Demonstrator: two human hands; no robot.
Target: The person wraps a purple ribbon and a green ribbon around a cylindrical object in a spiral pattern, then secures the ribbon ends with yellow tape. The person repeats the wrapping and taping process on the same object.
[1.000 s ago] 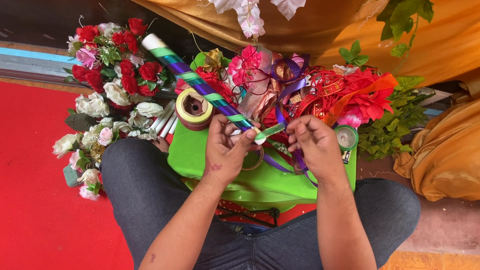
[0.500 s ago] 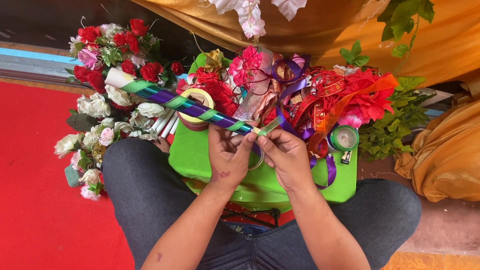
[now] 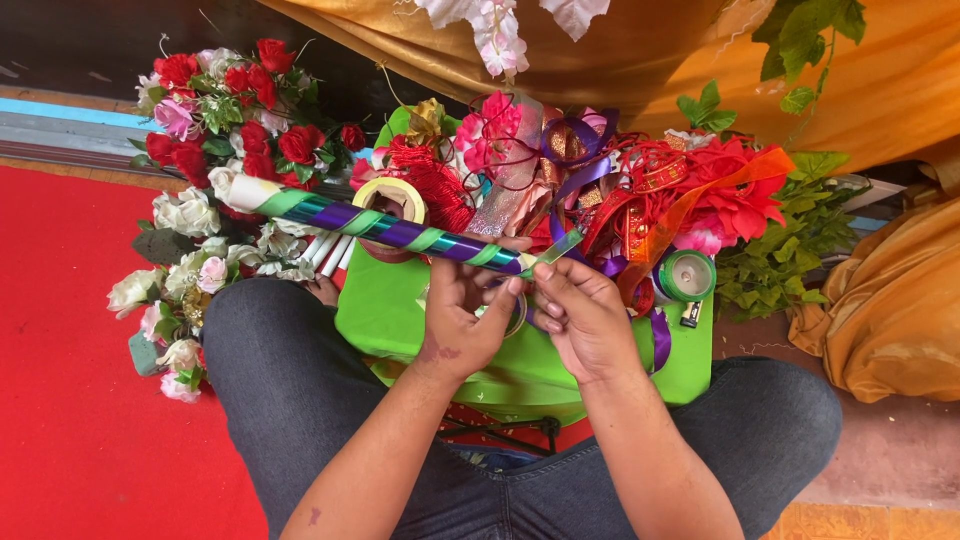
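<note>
Two ribbons, green and purple, spiral around a long white stick [image 3: 380, 228] that the person holds level above a green tray [image 3: 400, 320] on the lap. The stick looks light and stiff, probably a thin tube, and its glossy wrapping would likely slide under a loose grip. The left hand [image 3: 462, 310] clasps the wrapped end from below, fingers curled around it. The right hand [image 3: 583, 318] pinches the loose green ribbon tail [image 3: 556, 250] between thumb and fingertips, just beside the stick's near end. That tail is thin and soft, easily creased, so it wants a light pinch close to the stick, while the stick itself is best gripped on the part already wrapped.

At the tray's far left corner lies a roll of pale tape [image 3: 390, 200], partly under the stick. A green ribbon spool [image 3: 686, 275] sits at the far right edge. Beyond the tray, tangled red and purple ribbons [image 3: 640, 200] pile up. Artificial roses [image 3: 230, 110], red and white, lie on the floor to the left, beside a red carpet [image 3: 70, 400].
</note>
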